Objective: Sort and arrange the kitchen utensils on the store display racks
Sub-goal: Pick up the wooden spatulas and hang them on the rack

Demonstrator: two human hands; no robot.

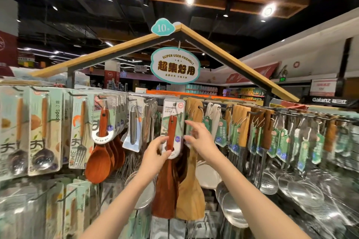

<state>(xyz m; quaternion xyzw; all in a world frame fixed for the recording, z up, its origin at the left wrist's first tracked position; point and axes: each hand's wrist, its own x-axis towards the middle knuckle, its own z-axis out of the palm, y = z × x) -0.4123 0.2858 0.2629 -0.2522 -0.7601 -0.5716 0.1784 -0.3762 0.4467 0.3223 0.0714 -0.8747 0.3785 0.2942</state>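
Hands: two, left hand and right hand
Hanging oval signs: one, at 12 o'clock
Carded ladles: two, at 9 o'clock

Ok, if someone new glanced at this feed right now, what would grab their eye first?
Probably the oval hanging sign reading "SUPER USER-FRIENDLY", dead centre under the peak of the house-shaped frame. Next, the two bare hands just below it: the left hand pinches the lower card of a reddish wooden turner hanging on the rack, while the right hand reaches in with fingers spread. Shiny steel ladles crowd the lower right.
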